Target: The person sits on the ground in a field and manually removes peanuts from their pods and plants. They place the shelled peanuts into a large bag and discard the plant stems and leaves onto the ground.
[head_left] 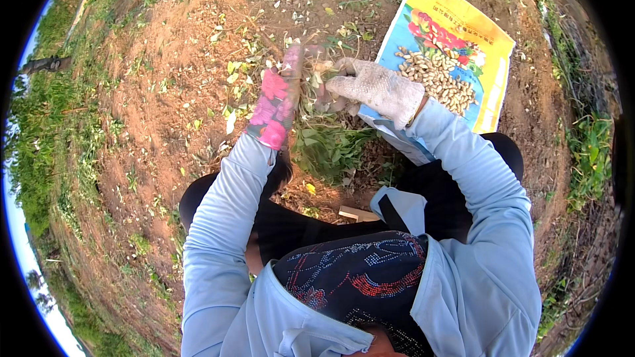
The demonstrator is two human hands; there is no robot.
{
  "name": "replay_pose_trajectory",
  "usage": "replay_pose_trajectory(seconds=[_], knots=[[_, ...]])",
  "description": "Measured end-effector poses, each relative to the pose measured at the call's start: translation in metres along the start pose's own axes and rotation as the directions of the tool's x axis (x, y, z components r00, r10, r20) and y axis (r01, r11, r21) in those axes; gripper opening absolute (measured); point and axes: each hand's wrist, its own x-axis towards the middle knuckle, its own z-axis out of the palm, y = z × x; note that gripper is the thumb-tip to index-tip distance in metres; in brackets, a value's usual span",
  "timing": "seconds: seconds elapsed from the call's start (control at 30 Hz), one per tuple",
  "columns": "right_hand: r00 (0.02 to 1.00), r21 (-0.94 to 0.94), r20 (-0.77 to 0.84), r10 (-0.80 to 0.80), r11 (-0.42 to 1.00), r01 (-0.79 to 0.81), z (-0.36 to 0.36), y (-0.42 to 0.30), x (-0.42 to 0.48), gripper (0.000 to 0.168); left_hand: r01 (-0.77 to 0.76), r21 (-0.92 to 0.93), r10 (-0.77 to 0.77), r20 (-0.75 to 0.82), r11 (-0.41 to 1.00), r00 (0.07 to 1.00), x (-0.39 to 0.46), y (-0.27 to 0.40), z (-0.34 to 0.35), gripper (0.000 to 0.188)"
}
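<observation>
My left hand (277, 99), in a glove with a pink flower print, holds an uprooted peanut plant by its stems. The plant's pale roots and pods (317, 67) stick up between my two hands, slightly blurred. Its green leaves (330, 148) hang down towards my lap. My right hand (379, 87), in an off-white knitted glove, has its thumb and fingers curled at the roots from the right. Whether a pod sits between those fingertips is hard to see. Just beyond my right wrist, a heap of picked peanuts (439, 77) lies on a printed woven sack (488, 54).
Reddish soil (163, 124) with scattered leaves surrounds me. Near my lap lies a small wooden piece (357, 214). Low green plants (37, 158) grow along the left, and more weeds (590, 158) edge the plot on the right. The sack reaches close to my right knee (506, 151).
</observation>
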Motion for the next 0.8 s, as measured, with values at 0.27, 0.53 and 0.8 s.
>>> replay_pose_trajectory(seconds=[0.27,0.53,0.8], knots=[[0.962,-0.807,0.015,-0.273,0.565,0.173,-0.003,0.013,0.004,0.034,-0.177,0.307,0.180,0.019,0.935,0.983,-0.020,-0.007,-0.001,0.054],[0.976,-0.909,-0.214,-0.033,0.372,-0.187,-0.073,0.037,-0.016,0.022,-0.193,0.043,0.194,-0.031,0.980,0.980,-0.006,0.036,-0.014,0.053],[0.843,-0.796,-0.501,-0.196,0.485,-0.361,-0.114,0.023,-0.040,0.040,-0.145,-0.077,0.141,-0.054,0.986,0.989,-0.008,0.010,0.000,0.060]])
